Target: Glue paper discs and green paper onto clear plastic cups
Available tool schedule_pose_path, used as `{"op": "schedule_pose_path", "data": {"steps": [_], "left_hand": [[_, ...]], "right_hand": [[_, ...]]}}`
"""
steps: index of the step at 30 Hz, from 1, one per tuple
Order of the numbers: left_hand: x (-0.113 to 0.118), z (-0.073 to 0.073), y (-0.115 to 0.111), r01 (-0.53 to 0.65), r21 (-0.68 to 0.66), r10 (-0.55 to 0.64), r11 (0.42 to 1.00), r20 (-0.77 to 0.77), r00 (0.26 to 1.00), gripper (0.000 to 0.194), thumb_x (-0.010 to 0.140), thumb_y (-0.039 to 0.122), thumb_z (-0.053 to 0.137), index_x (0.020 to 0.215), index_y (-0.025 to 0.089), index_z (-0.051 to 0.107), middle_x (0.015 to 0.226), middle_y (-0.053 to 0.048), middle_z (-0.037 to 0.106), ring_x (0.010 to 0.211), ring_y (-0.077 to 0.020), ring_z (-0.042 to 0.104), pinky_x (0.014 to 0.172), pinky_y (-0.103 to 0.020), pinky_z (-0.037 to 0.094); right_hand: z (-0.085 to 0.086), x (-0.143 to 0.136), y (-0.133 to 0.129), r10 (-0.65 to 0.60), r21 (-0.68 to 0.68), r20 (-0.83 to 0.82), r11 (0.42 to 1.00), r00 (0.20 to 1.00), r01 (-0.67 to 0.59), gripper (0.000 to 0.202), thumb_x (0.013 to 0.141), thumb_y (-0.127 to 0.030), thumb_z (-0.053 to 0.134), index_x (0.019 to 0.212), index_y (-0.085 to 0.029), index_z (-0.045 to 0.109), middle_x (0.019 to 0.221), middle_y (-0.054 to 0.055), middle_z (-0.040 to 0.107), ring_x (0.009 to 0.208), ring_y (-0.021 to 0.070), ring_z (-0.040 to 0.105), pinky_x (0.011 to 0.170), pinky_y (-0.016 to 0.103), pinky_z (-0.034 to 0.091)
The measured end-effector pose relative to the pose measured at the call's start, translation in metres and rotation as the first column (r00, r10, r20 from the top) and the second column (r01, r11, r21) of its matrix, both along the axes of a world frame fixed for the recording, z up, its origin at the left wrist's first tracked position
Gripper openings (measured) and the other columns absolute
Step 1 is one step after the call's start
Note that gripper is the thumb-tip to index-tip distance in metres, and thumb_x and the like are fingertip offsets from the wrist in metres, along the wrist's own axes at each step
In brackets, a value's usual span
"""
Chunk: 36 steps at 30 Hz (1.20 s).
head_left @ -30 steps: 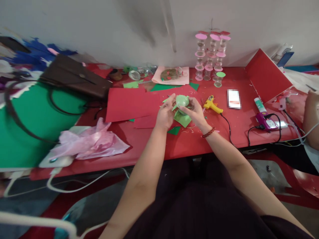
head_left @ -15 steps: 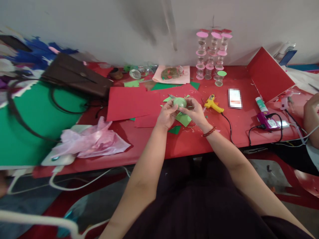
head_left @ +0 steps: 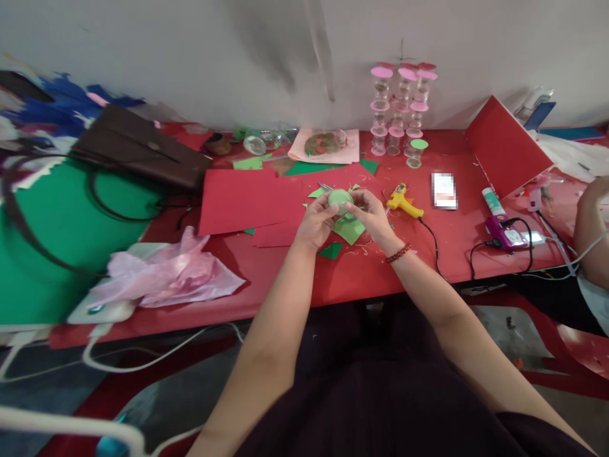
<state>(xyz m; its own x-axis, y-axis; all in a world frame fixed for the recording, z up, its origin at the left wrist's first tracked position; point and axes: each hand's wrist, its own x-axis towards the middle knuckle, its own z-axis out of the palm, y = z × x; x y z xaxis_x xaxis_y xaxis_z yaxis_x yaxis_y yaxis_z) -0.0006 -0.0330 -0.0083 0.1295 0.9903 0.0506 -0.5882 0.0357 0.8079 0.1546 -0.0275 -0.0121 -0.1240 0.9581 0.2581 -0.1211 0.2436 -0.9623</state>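
Between my two hands is a small plastic cup (head_left: 340, 201) with a round pale green face turned up toward me. My left hand (head_left: 318, 222) grips its left side, fingers curled around the edge. On the other side, my right hand (head_left: 368, 214) pinches the rim with thumb and fingers; a beaded bracelet circles that wrist. Cut green paper (head_left: 349, 230) and thin scraps lie under the hands. Scissors (head_left: 325, 187) show partly behind the cup. To the right of my right hand rests a yellow glue gun (head_left: 405, 202).
Red card sheets (head_left: 240, 200) lie left of my hands. Stacked clear cups with pink discs (head_left: 396, 114) stand by the wall. A brown bag (head_left: 143, 149), a pink plastic bag (head_left: 178, 270), a phone (head_left: 444, 190) and a purple power adapter (head_left: 507, 233) surround the work area. Another person's arm (head_left: 592, 235) is at far right.
The cup has tipped so its round green face shows flatter toward me. Both hands keep their hold; the whole view has shifted slightly.
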Motion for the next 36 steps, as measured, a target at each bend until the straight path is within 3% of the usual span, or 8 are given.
{"op": "schedule_pose_path", "data": {"steps": [7, 14, 21, 27, 31, 36], "left_hand": [[-0.005, -0.008, 0.006, 0.024, 0.043, -0.021, 0.999, -0.067, 0.997, 0.046, 0.06, 0.03, 0.101, 0.099, 0.021, 0.079, 0.094, 0.0, 0.08, 0.079, -0.0121, 0.072, 0.075, -0.023, 0.059], [-0.012, -0.013, 0.01, 0.066, 0.061, -0.06, 0.996, -0.099, 0.993, 0.043, 0.064, 0.028, 0.098, 0.103, 0.022, 0.079, 0.1, -0.001, 0.08, 0.089, -0.0153, 0.074, 0.085, -0.028, 0.061], [-0.015, -0.012, 0.006, 0.221, -0.008, -0.22, 0.975, -0.131, 0.967, 0.052, 0.062, 0.024, 0.096, 0.112, 0.025, 0.082, 0.115, -0.003, 0.08, 0.097, -0.0183, 0.075, 0.087, -0.03, 0.062], [-0.007, -0.007, 0.005, 0.157, -0.033, -0.16, 0.987, -0.195, 0.968, 0.051, 0.061, 0.024, 0.096, 0.11, 0.024, 0.083, 0.108, -0.004, 0.081, 0.094, -0.0182, 0.074, 0.086, -0.031, 0.062], [-0.008, -0.005, 0.004, 0.099, -0.053, -0.108, 0.994, -0.211, 0.972, 0.051, 0.056, 0.027, 0.099, 0.105, 0.023, 0.084, 0.102, -0.002, 0.081, 0.085, -0.0152, 0.071, 0.077, -0.027, 0.059], [-0.008, -0.002, -0.001, 0.124, -0.044, -0.131, 0.991, -0.269, 0.954, 0.067, 0.055, 0.028, 0.099, 0.12, 0.023, 0.081, 0.101, -0.002, 0.08, 0.082, -0.0137, 0.069, 0.076, -0.026, 0.056]], "right_hand": [[-0.003, 0.0, 0.004, 0.011, 0.013, 0.013, 1.0, 1.0, -0.012, 0.06, 0.069, -0.074, 0.082, 0.097, -0.023, 0.066, 0.092, 0.003, 0.07, 0.082, 0.0179, 0.062, 0.078, 0.033, 0.054], [-0.003, 0.0, 0.004, 0.042, 0.002, -0.015, 0.999, 0.999, -0.042, 0.057, 0.067, -0.067, 0.087, 0.098, -0.023, 0.07, 0.088, 0.002, 0.071, 0.079, 0.0174, 0.063, 0.077, 0.033, 0.054], [0.001, 0.004, 0.001, -0.007, -0.008, -0.013, 1.0, 1.0, 0.007, 0.043, 0.076, -0.062, 0.077, 0.084, -0.02, 0.073, 0.081, 0.002, 0.072, 0.076, 0.0163, 0.06, 0.072, 0.031, 0.05], [-0.006, 0.005, 0.004, -0.164, 0.027, 0.088, 0.986, 0.983, 0.162, 0.024, 0.08, -0.044, 0.072, 0.076, -0.021, 0.073, 0.072, 0.0, 0.068, 0.07, 0.0152, 0.056, 0.069, 0.03, 0.046], [-0.008, 0.003, 0.004, -0.145, 0.061, 0.133, 0.989, 0.98, 0.138, 0.022, 0.086, -0.041, 0.069, 0.084, -0.02, 0.075, 0.08, 0.001, 0.073, 0.075, 0.0164, 0.062, 0.075, 0.031, 0.05], [-0.009, 0.002, 0.004, -0.168, 0.058, 0.159, 0.985, 0.973, 0.161, 0.021, 0.086, -0.04, 0.071, 0.083, -0.02, 0.076, 0.078, 0.001, 0.074, 0.074, 0.0171, 0.062, 0.074, 0.031, 0.051]]}}
